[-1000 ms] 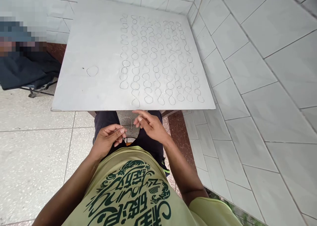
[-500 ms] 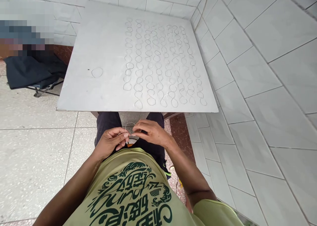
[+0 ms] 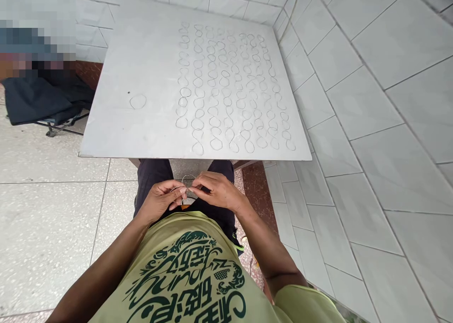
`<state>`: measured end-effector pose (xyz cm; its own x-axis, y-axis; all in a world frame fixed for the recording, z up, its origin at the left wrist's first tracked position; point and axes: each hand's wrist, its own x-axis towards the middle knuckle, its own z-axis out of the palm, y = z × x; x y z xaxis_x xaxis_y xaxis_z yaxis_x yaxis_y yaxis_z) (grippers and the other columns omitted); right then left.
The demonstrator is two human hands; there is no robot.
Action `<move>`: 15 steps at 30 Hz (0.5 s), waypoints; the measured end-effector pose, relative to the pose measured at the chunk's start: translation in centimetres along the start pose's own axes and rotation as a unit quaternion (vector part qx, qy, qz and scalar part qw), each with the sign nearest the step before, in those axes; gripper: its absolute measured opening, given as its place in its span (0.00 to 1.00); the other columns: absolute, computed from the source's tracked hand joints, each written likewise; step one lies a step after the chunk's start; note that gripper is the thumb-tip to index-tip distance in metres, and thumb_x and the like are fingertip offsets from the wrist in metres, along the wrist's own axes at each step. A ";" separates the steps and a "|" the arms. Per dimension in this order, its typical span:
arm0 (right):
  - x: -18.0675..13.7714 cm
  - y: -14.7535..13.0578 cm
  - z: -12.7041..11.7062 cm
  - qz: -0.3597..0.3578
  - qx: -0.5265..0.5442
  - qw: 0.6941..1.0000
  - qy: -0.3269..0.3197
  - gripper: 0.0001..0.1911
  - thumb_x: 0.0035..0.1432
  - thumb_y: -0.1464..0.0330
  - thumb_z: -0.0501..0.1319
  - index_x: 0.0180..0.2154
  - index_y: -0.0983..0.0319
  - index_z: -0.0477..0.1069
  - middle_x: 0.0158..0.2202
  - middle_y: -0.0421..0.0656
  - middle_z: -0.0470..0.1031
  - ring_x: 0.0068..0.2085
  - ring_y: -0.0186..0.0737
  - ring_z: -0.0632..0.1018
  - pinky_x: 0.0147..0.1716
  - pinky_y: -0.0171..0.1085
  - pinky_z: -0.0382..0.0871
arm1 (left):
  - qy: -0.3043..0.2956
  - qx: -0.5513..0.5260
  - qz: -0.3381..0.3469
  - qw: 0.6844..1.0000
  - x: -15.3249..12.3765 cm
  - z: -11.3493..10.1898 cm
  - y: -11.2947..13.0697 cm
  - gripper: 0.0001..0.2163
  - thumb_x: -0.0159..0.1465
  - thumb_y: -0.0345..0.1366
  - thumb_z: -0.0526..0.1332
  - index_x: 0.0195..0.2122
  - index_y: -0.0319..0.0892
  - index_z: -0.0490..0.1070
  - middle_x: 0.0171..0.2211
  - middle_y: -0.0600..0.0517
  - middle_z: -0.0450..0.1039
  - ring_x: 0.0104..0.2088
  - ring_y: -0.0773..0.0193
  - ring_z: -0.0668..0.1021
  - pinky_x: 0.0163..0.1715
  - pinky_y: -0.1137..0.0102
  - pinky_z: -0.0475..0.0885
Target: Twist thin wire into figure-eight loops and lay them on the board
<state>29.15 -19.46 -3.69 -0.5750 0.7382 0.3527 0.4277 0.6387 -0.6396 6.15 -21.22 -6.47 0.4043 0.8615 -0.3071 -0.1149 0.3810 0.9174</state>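
Over my lap, just in front of the table's near edge, my left hand (image 3: 163,199) pinches a thin looped wire (image 3: 188,176) between thumb and fingers. My right hand (image 3: 216,189) is closed on the same wire, its fingertips almost touching those of the left. One loop of the wire arches above the fingertips; another part curves around my left fingers. The exact spot where the two hands meet is too small to make out. On the white tabletop (image 3: 152,134) lie rows of thin wire figure-eights (image 3: 228,98), and a single wire ring (image 3: 138,101) sits at the left.
A small dark speck (image 3: 129,92) lies near the ring. White tiled walls (image 3: 371,101) border the table behind and on the right. At the left stands a folding seat with dark cloth (image 3: 46,98), beside a blurred patch.
Both hands stay in nearly the same place, gripping the wire. Its loop above the fingertips has shifted slightly right. The view has moved a little.
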 end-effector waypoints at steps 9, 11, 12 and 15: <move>-0.2 -0.5 -0.2 0.094 0.093 0.991 0.032 0.14 0.70 0.64 0.61 0.55 0.58 0.71 0.44 0.45 0.81 0.41 0.39 0.81 0.44 0.39 0.75 | 0.036 -0.029 0.026 0.999 0.8 0.7 0.3 0.11 0.64 0.44 0.71 0.41 0.41 0.82 0.30 0.51 0.76 0.23 0.71 0.71 0.18 0.76 0.61; -0.2 -0.4 0.1 0.141 0.140 0.977 0.074 0.18 0.70 0.63 0.61 0.60 0.57 0.68 0.43 0.43 0.81 0.39 0.37 0.81 0.43 0.38 0.75 | 0.045 -0.030 0.026 0.998 0.9 0.7 0.3 0.12 0.63 0.43 0.72 0.41 0.41 0.83 0.30 0.50 0.77 0.25 0.70 0.71 0.19 0.76 0.62; -0.1 -0.4 0.3 0.166 0.160 0.969 0.092 0.20 0.71 0.62 0.60 0.61 0.57 0.67 0.41 0.42 0.81 0.37 0.37 0.80 0.41 0.37 0.75 | 0.047 -0.029 0.024 0.998 1.0 0.7 0.3 0.11 0.63 0.43 0.72 0.41 0.42 0.83 0.30 0.50 0.77 0.25 0.70 0.71 0.20 0.76 0.62; 0.3 0.2 0.7 0.222 0.191 0.950 0.112 0.16 0.70 0.60 0.60 0.56 0.59 0.71 0.34 0.40 0.80 0.30 0.35 0.78 0.34 0.35 0.73 | 0.044 -0.025 0.017 0.999 1.1 0.5 0.2 0.11 0.63 0.43 0.72 0.41 0.42 0.84 0.30 0.49 0.77 0.26 0.69 0.72 0.20 0.76 0.62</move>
<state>28.58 -19.31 -4.17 -0.2152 0.9715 0.0992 0.2852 0.1596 -0.9451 7.04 -20.40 -6.44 0.3189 0.8992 -0.2995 -0.1736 0.3661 0.9143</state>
